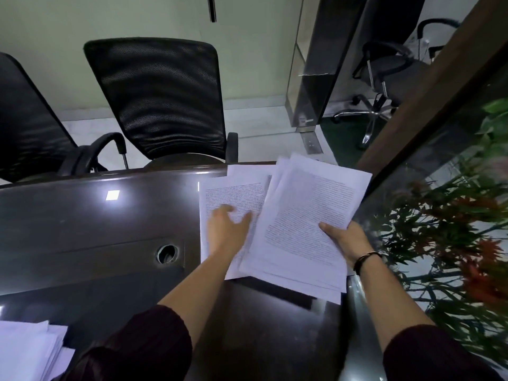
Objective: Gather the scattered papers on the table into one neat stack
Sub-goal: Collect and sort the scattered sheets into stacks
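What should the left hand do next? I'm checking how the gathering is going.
Probably slide the flat sheets under the left hand rightward into the bundle that the right hand grips. They lie apart from it and askew. Another pile waits at the table's near left.

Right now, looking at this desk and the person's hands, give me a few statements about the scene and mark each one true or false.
1. The right hand grips a bundle of printed pages. True.
2. The left hand holds a pen. False: it rests on loose sheets lying on the table.
3. Another paper pile sits at the near left. True.
4. The black mesh chair is occupied. False: nobody sits there.
5. The right wrist is bare. False: it wears a dark band.
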Tool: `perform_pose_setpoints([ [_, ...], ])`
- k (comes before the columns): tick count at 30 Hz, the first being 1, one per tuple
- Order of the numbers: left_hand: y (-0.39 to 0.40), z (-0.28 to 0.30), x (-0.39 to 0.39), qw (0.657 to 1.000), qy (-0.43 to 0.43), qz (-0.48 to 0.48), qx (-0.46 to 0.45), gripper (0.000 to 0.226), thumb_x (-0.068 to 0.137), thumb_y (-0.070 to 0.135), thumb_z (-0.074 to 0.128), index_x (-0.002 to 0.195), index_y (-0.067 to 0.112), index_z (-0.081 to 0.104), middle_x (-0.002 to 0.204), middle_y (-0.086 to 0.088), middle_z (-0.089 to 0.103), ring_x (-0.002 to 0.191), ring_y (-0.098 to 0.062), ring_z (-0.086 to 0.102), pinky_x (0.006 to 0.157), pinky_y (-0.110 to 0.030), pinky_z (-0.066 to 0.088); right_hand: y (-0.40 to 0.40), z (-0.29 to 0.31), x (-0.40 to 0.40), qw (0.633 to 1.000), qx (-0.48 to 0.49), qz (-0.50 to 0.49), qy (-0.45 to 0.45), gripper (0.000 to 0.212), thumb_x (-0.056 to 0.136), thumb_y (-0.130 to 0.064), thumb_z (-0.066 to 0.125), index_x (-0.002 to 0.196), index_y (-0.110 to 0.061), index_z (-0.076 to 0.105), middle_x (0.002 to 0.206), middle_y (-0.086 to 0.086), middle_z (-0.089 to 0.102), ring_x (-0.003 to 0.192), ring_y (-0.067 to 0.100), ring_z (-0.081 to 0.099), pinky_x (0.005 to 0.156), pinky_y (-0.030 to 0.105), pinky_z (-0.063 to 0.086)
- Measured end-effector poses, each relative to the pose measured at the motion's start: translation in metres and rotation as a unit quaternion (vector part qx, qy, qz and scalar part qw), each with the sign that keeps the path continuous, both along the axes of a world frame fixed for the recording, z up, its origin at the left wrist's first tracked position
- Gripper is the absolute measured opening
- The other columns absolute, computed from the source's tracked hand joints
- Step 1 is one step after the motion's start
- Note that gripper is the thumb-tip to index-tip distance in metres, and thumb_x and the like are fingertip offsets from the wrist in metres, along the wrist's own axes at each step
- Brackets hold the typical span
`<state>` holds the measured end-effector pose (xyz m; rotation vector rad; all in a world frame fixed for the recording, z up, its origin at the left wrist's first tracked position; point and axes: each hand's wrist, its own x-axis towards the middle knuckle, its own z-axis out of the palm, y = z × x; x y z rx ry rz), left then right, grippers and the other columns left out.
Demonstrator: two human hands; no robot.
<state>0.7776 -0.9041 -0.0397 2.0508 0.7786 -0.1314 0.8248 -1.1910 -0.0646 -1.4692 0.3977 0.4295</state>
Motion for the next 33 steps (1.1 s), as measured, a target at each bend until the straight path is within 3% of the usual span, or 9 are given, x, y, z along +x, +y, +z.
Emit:
perform_pose_setpoints([
  [3,0.018,-0.005,-0.011,0.98,0.115,0.077,0.144,0.092,0.081,0.056,0.082,0.143,0.004,0.039,0.148,-0.016,0.038,0.136,-0.037,0.04,0.112,-0.048,0.038,-0.006,-0.005,0.002,0.999,-0.049,0.017,0.0,0.025,0.081,-0.014,0.085,0.104,-0.011,0.076,0.102,0.005,0.079,0.09,0.023,0.077,0.073,0.034,0.061],
  [5,0.023,-0.009,-0.016,0.976,0.155,0.053,0.142,0.092,0.079,0.053,0.086,0.139,0.003,0.036,0.145,-0.019,0.041,0.129,-0.04,0.049,0.104,-0.048,0.046,-0.007,-0.012,0.004,0.998,-0.063,0.014,0.015,0.028,0.081,-0.014,0.085,0.107,-0.009,0.076,0.103,0.006,0.079,0.093,0.025,0.077,0.082,0.039,0.06],
  [8,0.034,-0.01,-0.018,0.988,0.128,0.076,0.042,0.063,0.088,0.036,0.083,0.128,0.006,0.046,0.132,-0.015,0.059,0.106,-0.036,0.063,0.075,-0.042,0.049,-0.001,-0.012,0.005,0.998,-0.066,0.012,0.015,0.029,0.081,-0.012,0.085,0.107,-0.007,0.076,0.103,0.006,0.079,0.096,0.027,0.076,0.088,0.043,0.06],
  [11,0.049,0.003,-0.021,0.994,0.056,0.099,0.0,0.021,0.094,0.023,0.072,0.109,0.009,0.067,0.107,-0.009,0.072,0.091,-0.031,0.066,0.074,-0.035,0.049,0.001,-0.01,0.003,0.997,-0.076,0.017,0.018,0.025,0.081,-0.011,0.084,0.105,-0.009,0.076,0.101,0.005,0.08,0.095,0.026,0.076,0.088,0.042,0.06],
  [17,0.068,0.074,-0.037,0.954,-0.217,0.161,-0.134,0.008,0.098,0.026,0.072,0.106,0.025,0.069,0.098,0.009,0.076,0.094,-0.019,0.073,0.081,-0.037,0.056,0.001,-0.011,0.008,0.989,-0.122,0.08,0.007,0.019,0.086,-0.01,0.079,0.104,-0.014,0.076,0.103,0.004,0.079,0.098,0.027,0.075,0.095,0.051,0.057],
  [22,0.059,0.07,-0.041,0.898,-0.199,0.155,-0.36,0.018,0.093,0.012,0.078,0.11,0.009,0.073,0.109,-0.012,0.08,0.099,-0.035,0.077,0.09,-0.054,0.061,0.022,0.002,-0.006,0.996,-0.064,0.063,0.004,0.026,0.086,0.006,0.073,0.102,-0.014,0.074,0.106,0.006,0.077,0.096,0.024,0.074,0.085,0.038,0.059],
  [28,0.016,0.02,-0.048,0.991,-0.046,-0.02,-0.122,0.039,0.089,0.036,0.08,0.12,0.023,0.06,0.114,0.005,0.07,0.108,-0.023,0.07,0.079,-0.036,0.058,0.041,0.02,-0.026,0.997,0.033,0.067,-0.006,0.034,0.081,0.0,0.079,0.113,-0.005,0.073,0.11,0.013,0.077,0.097,0.032,0.074,0.08,0.044,0.061],
  [30,0.012,0.008,-0.051,0.998,-0.013,-0.048,-0.025,0.047,0.084,0.052,0.078,0.119,0.025,0.063,0.125,0.004,0.062,0.117,-0.023,0.061,0.093,-0.044,0.056,0.041,0.028,-0.031,0.995,0.06,0.075,-0.012,0.036,0.079,-0.007,0.08,0.114,-0.004,0.073,0.11,0.015,0.077,0.096,0.033,0.074,0.081,0.046,0.061],
  [33,0.009,0.015,-0.056,0.993,-0.036,-0.049,-0.098,0.043,0.081,0.051,0.082,0.117,0.032,0.068,0.125,0.009,0.067,0.108,-0.011,0.067,0.094,-0.041,0.059,0.045,0.042,-0.04,0.995,0.051,0.086,-0.018,0.019,0.091,0.002,0.068,0.108,-0.005,0.073,0.1,0.013,0.078,0.09,0.03,0.074,0.072,0.038,0.061],
])
